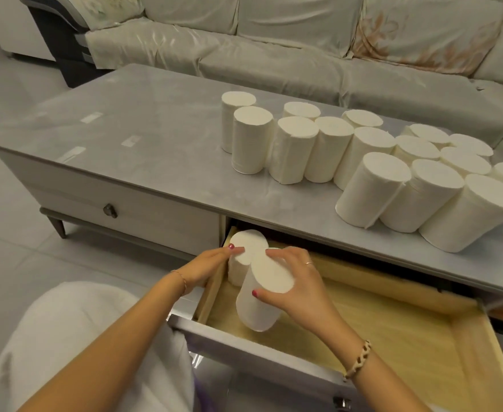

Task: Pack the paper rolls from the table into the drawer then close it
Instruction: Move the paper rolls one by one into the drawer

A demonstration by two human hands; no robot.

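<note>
The drawer of the grey coffee table is pulled out, showing a pale wooden inside. Two white paper rolls stand upright in its far left corner. My left hand holds the back roll at its top and side. My right hand grips the front roll round its top rim, thumb at the near edge. Several more white paper rolls stand on the tabletop, spread from the middle to the right edge.
A second drawer with a dark knob stays closed on the table's left side. A sofa with a pale cover runs behind the table. My lap in white cloth lies at the lower left, against the drawer front.
</note>
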